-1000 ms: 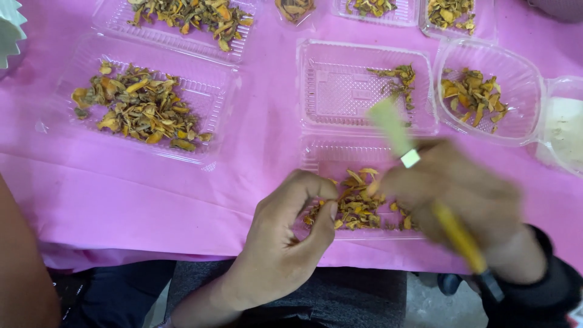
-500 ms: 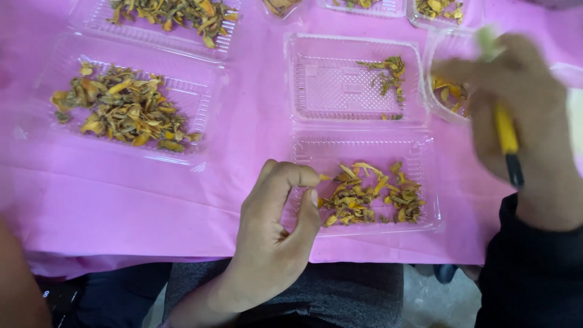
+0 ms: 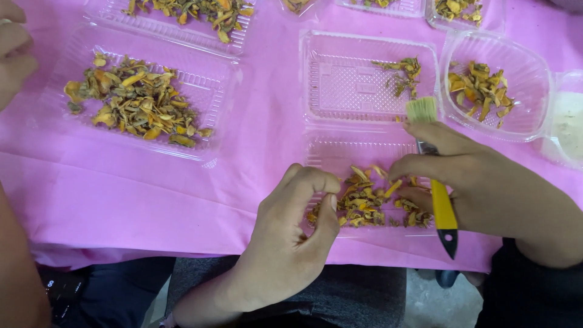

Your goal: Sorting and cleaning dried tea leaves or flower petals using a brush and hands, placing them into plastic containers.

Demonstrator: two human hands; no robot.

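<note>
My left hand (image 3: 285,237) rests at the near edge of the pink table, its thumb and fingers pinched at the left side of a pile of dried orange-yellow pieces (image 3: 370,197) lying in a clear plastic tray (image 3: 358,155). My right hand (image 3: 480,182) grips a small brush (image 3: 434,176) with a yellow and black handle, bristles pointing away from me over the hinged upper half of the tray (image 3: 340,85). The right fingers hover over the right side of the same pile.
More clear trays of dried pieces sit around: a large one at left (image 3: 73,67), one behind it (image 3: 237,39), a rounded one at right (image 3: 522,73). Another person's hand (image 3: 13,54) and arm (image 3: 21,267) edge in from the left. A pink cloth (image 3: 261,133) covers the table.
My right hand with the brush swung out to the right tray, then came back down to the pile in the near tray. My left hand stayed at the pile.
</note>
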